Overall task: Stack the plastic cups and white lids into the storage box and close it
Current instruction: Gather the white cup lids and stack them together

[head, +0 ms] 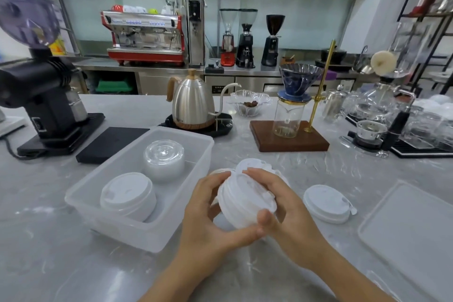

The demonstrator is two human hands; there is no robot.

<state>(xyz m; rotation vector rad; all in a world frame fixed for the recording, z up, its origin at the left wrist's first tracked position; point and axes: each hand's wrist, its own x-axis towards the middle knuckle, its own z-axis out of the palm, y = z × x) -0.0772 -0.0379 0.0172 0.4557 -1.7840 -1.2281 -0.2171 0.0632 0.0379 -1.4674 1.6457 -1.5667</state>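
We hold a stack of white lids (245, 206) between both hands above the counter (306, 174), near its front edge. Our left hand (208, 208) curls around the stack's left side with the thumb underneath, and our right hand (286, 208) wraps its right side, fingers over the top and thumb at the front. Just behind the held stack, more white lids (255, 163) lie loosely piled on the counter.

To the left of our hands sits the open storage box (117, 162), translucent and set at an angle. Inside it, at the near end, stands a short stack of white lids (128, 195); at the far end stands a stack of clear plastic lids (163, 158); whether cups sit beneath them we cannot tell. The two stacks are apart from each other.

To the right of our hands another small stack of white lids (327, 203) rests on the counter. Further right, by the counter's right edge, lies the box lid (411, 223), flat and apart from the box.

Toward the counter's back stand a gooseneck kettle (192, 103) on its black base, a glass bowl (250, 102), a pour-over stand (291, 130) with a blue dripper, and at the far left a black coffee grinder (44, 95).
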